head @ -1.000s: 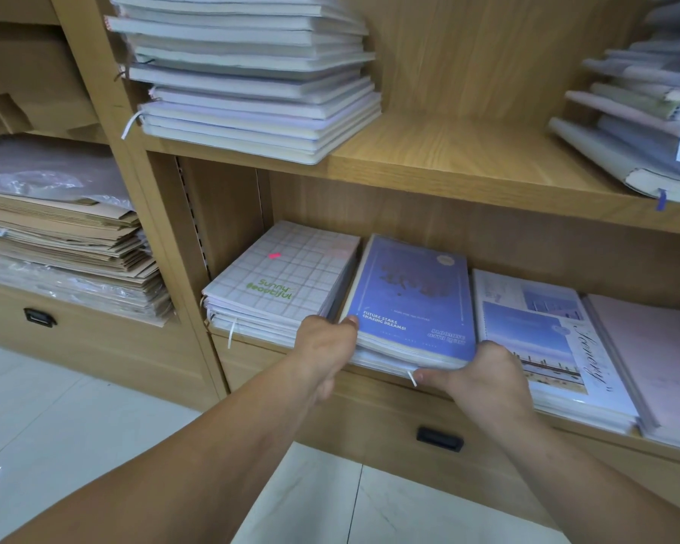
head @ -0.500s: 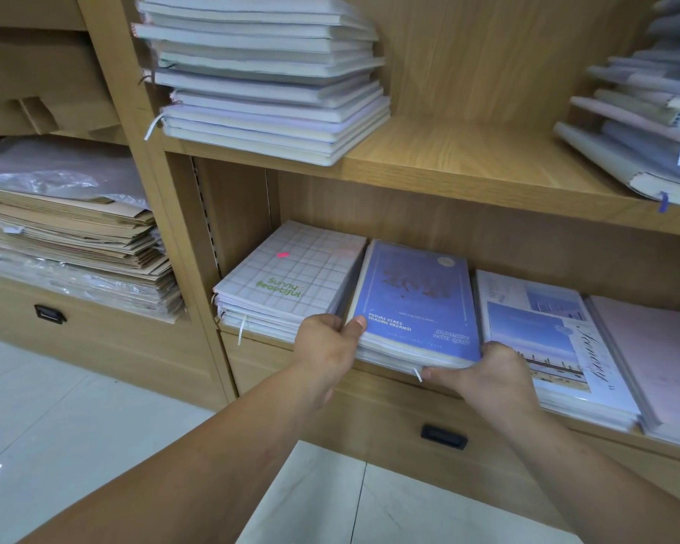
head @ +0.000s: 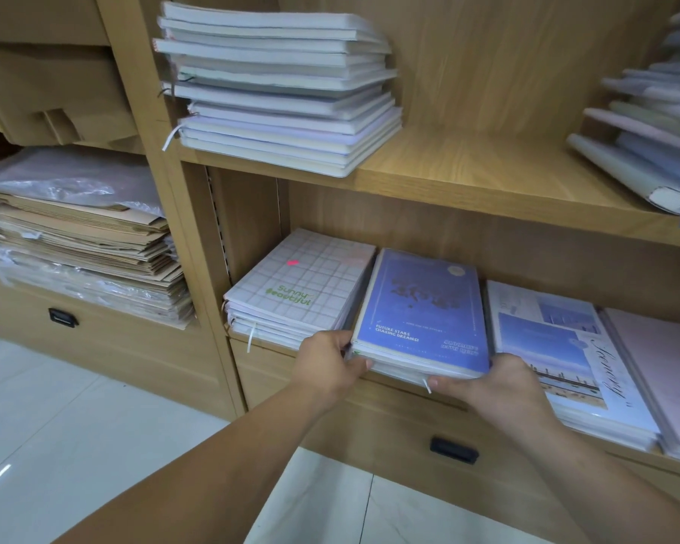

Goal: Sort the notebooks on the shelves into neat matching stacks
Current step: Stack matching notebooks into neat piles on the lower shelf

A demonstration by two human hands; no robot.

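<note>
Lower shelf (head: 401, 390): four notebook stacks.
Left hand (head: 328, 366): fingers curled, gripping blue notebook stack (head: 423, 314).
Right hand (head: 495, 380): gripping its front-right corner.

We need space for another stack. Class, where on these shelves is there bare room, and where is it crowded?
Bare: upper shelf between the white stack and the leaning stack. Crowded: lower shelf, four stacks side by side.

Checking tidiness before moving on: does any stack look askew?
Yes. The white stack on the upper shelf is ragged, its notebooks twisted and offset. The upper-right pile leans at a slant.
</note>
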